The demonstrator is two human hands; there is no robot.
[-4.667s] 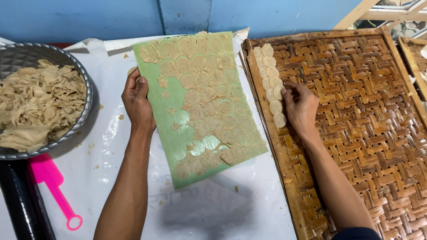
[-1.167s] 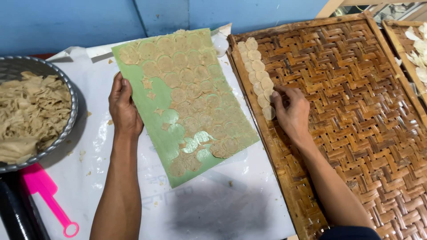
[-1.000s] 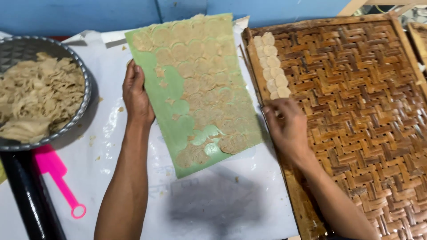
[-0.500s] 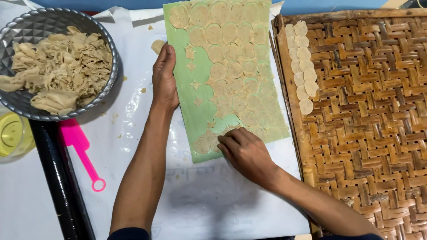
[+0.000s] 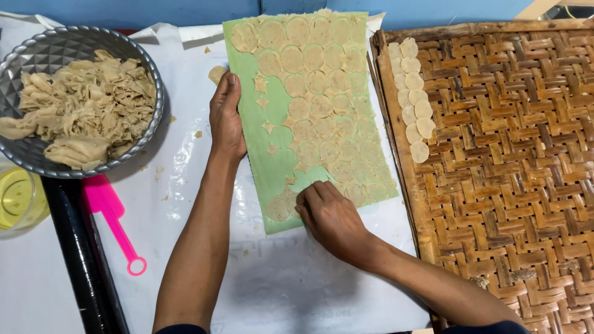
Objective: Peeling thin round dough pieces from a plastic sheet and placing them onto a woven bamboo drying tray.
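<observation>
A: The right hand (image 5: pixel 331 216) has come off the woven tray (image 5: pixel 513 185) onto the green sheet (image 5: pixel 272 167).
B: Doing what?
A: Fingers curled, pinching at a thin dough round (image 5: pixel 356 193) near the bottom edge. Left hand (image 5: pixel 226 117) lies flat, fingers together, on the sheet's left edge.

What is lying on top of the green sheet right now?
The green sheet carries thin dough cut into round discs, plus small scraps. The left hand presses its left edge; the right hand covers the lower corner, so discs under it can't be seen.
</observation>
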